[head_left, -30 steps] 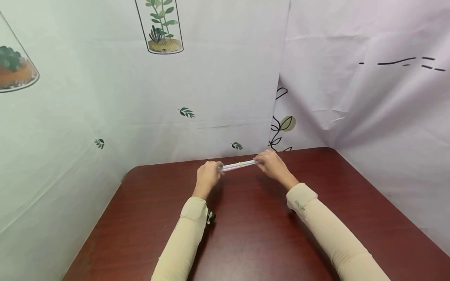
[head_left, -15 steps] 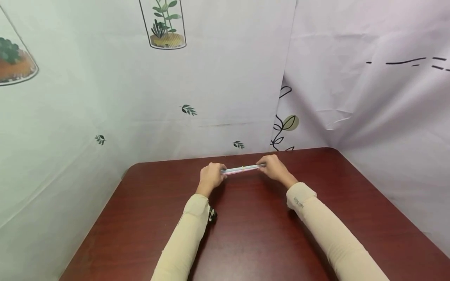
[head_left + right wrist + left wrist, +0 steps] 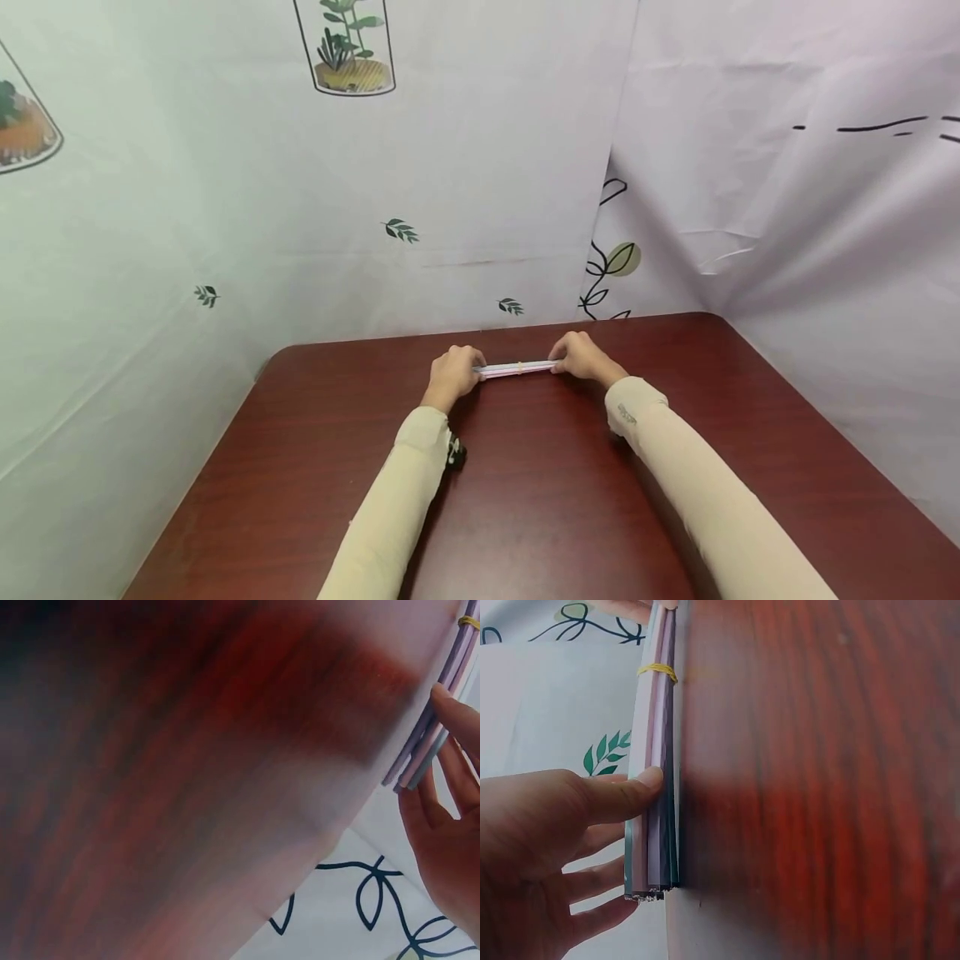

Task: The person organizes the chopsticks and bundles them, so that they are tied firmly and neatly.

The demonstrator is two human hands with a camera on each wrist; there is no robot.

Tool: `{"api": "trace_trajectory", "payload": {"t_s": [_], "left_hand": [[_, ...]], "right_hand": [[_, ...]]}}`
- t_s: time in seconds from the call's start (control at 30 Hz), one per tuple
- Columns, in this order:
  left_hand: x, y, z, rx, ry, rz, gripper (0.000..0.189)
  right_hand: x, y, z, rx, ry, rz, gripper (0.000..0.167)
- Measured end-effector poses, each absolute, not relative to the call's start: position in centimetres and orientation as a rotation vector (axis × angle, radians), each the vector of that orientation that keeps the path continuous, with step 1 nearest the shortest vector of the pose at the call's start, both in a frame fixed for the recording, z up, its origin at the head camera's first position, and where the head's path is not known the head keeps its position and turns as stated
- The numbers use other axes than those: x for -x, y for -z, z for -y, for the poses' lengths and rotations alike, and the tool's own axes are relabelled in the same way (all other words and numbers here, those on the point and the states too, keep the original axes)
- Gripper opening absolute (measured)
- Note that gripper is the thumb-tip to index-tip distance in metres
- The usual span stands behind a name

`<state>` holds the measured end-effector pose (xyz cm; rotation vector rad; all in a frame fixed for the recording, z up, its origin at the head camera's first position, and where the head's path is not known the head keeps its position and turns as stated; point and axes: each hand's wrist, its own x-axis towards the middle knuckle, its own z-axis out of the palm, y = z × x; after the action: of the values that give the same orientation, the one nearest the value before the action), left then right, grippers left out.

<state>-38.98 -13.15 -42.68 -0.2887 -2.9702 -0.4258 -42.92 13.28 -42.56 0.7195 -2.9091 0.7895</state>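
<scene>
A bundle of thin, straight pastel sticks point(image 3: 502, 370), white, pink, lilac and grey, lies crosswise near the table's far edge. Around its middle runs a yellow rubber band point(image 3: 658, 671). My left hand point(image 3: 453, 372) pinches the bundle's left end, the thumb point(image 3: 645, 787) on the near side and the fingers behind. At the other end my right hand point(image 3: 583, 356) pinches it likewise, its thumb point(image 3: 459, 716) pressed along the sticks. Several stick ends stick out past each hand in the wrist views. The bundle is level, close over the tabletop.
The dark red wooden table point(image 3: 525, 508) reaches back to a pale fabric backdrop point(image 3: 480, 183) printed with leaves and plants. More fabric hangs along both sides. A small dark item point(image 3: 455, 452) sits at the left wrist, by the cuff.
Both hands have lowered the bundle slightly towards the table, and it has gone from slanting up at the right to nearly level. The head view has shifted a little.
</scene>
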Motion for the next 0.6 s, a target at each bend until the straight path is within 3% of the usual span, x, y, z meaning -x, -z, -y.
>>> {"api": "trace_trajectory", "payload": {"t_s": [0.33, 0.6], "left_hand": [[38.8, 43.3, 13.2, 0.262, 0.429, 2.976, 0.024], [37.7, 42.7, 13.3, 0.369, 0.317, 2.877, 0.028]], "right_hand": [[43.3, 43.2, -14.1, -0.611, -0.906, 2.979, 0.020], [41.5, 42.0, -16.1, -0.609, -0.933, 2.798, 0.033]]}}
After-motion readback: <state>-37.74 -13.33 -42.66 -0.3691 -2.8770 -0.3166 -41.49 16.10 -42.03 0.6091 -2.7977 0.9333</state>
